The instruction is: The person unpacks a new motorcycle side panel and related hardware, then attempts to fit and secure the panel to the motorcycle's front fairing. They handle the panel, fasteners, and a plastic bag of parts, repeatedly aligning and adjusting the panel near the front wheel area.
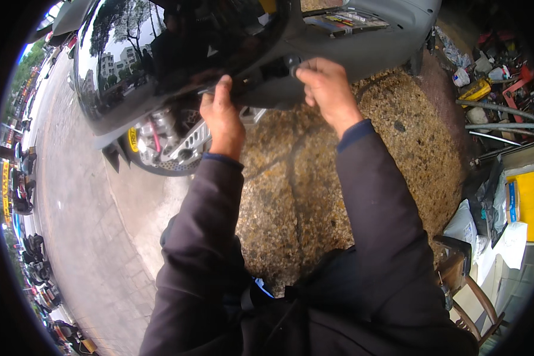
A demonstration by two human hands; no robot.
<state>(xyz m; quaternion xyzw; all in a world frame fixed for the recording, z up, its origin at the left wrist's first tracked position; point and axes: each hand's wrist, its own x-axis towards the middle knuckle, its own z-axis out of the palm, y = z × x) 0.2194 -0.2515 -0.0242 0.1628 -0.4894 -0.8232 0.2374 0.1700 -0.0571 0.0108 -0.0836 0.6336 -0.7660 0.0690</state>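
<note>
A scooter's glossy black body panel fills the top of the view, reflecting trees and buildings. At its lower edge is my left hand, thumb up against the panel and fingers curled at the rim. My right hand is closed, thumb and forefinger pinched at a small dark round piece beside the matte grey panel. What exactly lies in that pinch is hidden by the fingers. Below the black panel shows a wheel with a perforated brake disc and a silver slotted metal part.
Pebbled ground lies beneath my arms, with a paved strip to the left. At the far right are piled tools and scraps. A wooden chair stands low right near white bags. An open tray of small items sits atop the scooter.
</note>
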